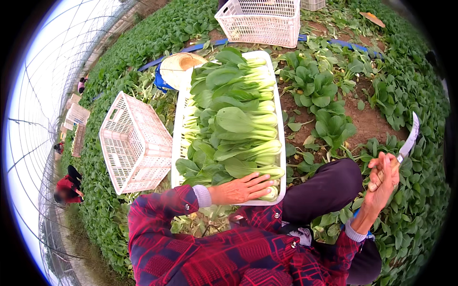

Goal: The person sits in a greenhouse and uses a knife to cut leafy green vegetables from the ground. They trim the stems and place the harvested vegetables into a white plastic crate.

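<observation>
A white plastic crate [281, 143] before me holds rows of bok choy [234, 119], their pale stem ends mostly facing its right side. My left hand [241, 188] lies flat on the bok choy at the near end of the crate, fingers a little apart. Out to the right, raised over the leaves, my right hand [384, 173] grips the wooden handle of a harvesting knife [410, 137]. Its curved blade points up and away from the crate. The palm partly hides the handle.
An empty white crate [137, 143] lies tilted at left, beside a straw hat [175, 69]. Another crate [261, 30] stands beyond a blue strip [152, 64]. Growing bok choy [331, 125] stands at right. A person in red [68, 187] bends at far left, near stacked crates.
</observation>
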`<state>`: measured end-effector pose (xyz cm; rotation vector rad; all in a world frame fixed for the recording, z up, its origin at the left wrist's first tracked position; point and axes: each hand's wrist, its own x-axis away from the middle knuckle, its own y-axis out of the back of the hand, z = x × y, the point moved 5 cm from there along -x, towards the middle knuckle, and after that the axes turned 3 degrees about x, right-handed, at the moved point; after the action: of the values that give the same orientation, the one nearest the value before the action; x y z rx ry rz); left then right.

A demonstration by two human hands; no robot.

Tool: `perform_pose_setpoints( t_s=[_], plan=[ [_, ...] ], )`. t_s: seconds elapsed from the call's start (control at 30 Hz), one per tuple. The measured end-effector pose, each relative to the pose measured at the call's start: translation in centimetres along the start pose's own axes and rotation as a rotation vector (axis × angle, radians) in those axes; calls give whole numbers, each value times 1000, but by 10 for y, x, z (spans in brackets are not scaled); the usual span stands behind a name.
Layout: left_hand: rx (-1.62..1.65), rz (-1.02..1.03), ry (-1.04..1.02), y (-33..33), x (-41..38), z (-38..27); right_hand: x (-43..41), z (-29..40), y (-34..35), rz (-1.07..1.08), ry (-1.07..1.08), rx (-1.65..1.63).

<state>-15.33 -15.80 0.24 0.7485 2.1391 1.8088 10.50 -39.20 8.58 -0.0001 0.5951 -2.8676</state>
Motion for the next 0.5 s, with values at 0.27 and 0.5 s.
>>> perform_pose_setpoints(
  t_s=[0.27,0.5],
  plan=[
    [72,-112,103,49,0,-27,34,-36,-194,585,-45,390],
    [-137,-300,425,67,8,58,21,-168,-249,700,141,701]
  ],
)
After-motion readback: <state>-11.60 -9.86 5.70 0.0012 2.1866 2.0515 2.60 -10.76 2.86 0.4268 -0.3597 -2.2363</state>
